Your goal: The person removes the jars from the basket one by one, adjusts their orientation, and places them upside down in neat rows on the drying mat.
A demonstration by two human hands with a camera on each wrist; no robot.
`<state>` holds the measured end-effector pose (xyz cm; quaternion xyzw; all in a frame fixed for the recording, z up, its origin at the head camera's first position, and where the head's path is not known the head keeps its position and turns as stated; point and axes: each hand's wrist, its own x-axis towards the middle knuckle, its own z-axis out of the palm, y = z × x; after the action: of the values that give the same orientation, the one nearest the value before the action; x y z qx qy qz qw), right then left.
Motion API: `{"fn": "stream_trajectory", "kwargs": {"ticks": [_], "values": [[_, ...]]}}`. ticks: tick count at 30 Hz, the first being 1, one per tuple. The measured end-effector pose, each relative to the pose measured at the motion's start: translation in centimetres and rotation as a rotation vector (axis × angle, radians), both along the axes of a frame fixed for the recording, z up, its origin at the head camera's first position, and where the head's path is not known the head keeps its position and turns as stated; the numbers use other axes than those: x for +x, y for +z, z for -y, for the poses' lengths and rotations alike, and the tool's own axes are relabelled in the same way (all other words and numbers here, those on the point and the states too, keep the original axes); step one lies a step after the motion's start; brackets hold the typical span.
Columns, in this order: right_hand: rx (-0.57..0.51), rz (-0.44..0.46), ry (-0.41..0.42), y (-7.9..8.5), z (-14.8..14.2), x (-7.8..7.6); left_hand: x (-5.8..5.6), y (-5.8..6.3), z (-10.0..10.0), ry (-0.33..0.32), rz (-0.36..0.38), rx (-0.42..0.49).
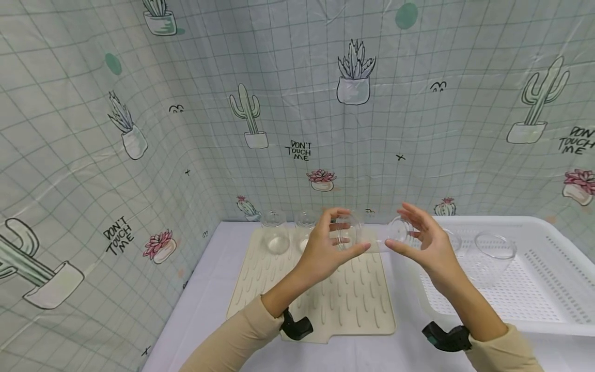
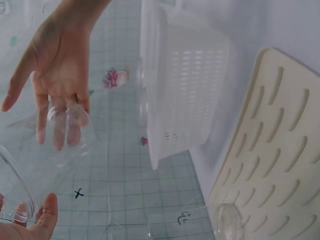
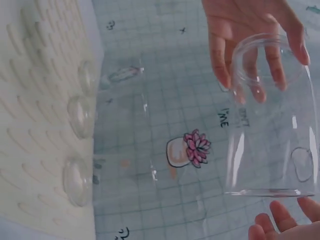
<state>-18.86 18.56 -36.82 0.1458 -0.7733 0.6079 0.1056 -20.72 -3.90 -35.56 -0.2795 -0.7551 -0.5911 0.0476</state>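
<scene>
Head cam: looks fwd & down from desk's (image 1: 204,289) near side, farthest back, widest. L wrist cam (image 1: 297,327), close & tipped sideways, faces R hand (image 2: 62,75), basket's (image 2: 154,95) rim, mat's (image 2: 262,150) corner. R wrist cam (image 1: 447,338), also close/sideways, faces L hand (image 3: 255,30), mat edge. Wrist views share clear cup (image 3: 270,130) & curtain (image 3: 135,210).

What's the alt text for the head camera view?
A person's left grip holds a clear glass sideways, the right grip at its other end. More glasses stand at the back of a cream mat; a white basket is at right. Cactus-print cloth hangs behind.
</scene>
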Motion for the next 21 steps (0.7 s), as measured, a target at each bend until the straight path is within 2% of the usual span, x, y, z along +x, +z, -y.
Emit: {"fn": "stream_trajectory", "kwargs": {"ticks": [6,8,16,21], "values": [[-0.325,0.081,0.117,-0.9,0.3,0.2,1.6,2.2,0.1,-0.015,0.005,0.026],[-0.412,0.103,0.142,-1.3,0.4,0.2,1.8,2.5,0.1,-0.021,0.001,0.034],[-0.709,0.104,0.233,-2.9,1.5,-0.1,1.1,1.9,0.1,-0.061,0.019,0.094],[-0.826,0.112,0.284,-3.5,2.4,-0.1,1.2,2.0,0.2,-0.098,0.033,0.123]]}}
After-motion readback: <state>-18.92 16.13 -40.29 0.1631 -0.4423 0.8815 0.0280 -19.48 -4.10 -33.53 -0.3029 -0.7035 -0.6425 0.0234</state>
